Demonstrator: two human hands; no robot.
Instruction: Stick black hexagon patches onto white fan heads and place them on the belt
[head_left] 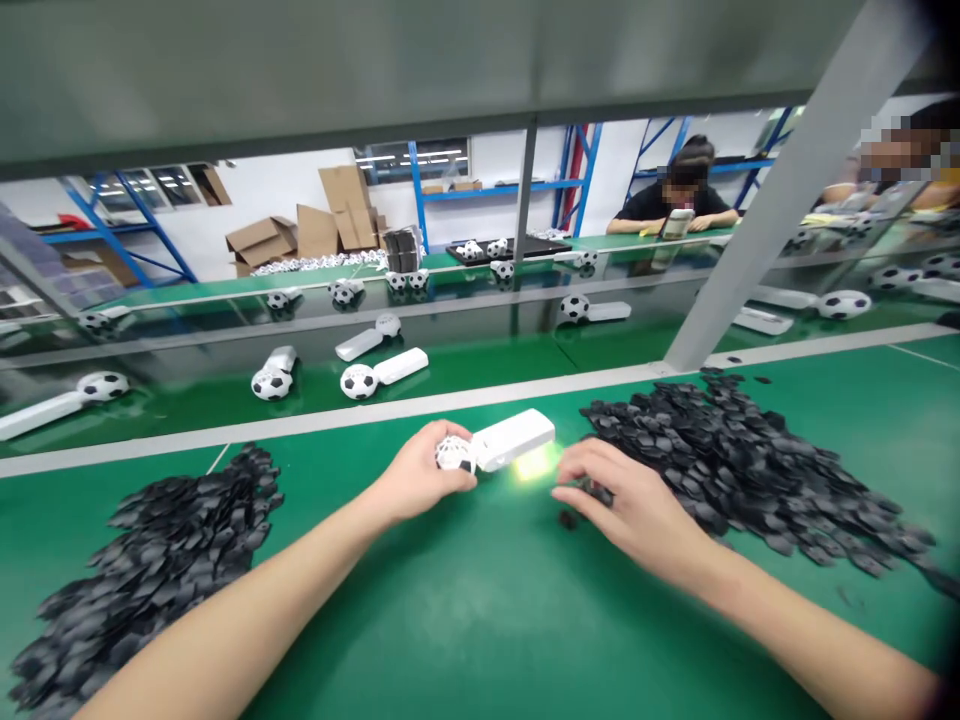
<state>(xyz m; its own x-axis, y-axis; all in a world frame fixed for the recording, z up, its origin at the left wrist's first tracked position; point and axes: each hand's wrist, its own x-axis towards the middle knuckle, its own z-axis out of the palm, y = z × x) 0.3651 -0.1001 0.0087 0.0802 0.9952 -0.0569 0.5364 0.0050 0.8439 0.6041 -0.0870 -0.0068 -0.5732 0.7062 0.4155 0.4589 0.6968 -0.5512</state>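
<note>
My left hand [424, 475] is closed round the ball-shaped end of a white handheld device [517, 438] with a football pattern. The ball [454, 454] shows white lattice and a black patch, and the flat white body points right, just above the green work surface. A yellow-green glow lies under its far end. My right hand [630, 500] is curled to the right of the device, apart from it, with a few small black pieces [596, 490] inside its fingers. Another dark piece [568, 519] appears blurred just below the fingertips. Beside this hand spreads a pile of black pieces [750, 470].
A second black heap [165, 550] lies at the left, near my forearm. Beyond a pale rail [300, 415], several football-patterned devices [386, 372] lie on a green conveyor belt [487, 350]. A slanted grey post [772, 200] rises at right. People [682, 195] sit across the line.
</note>
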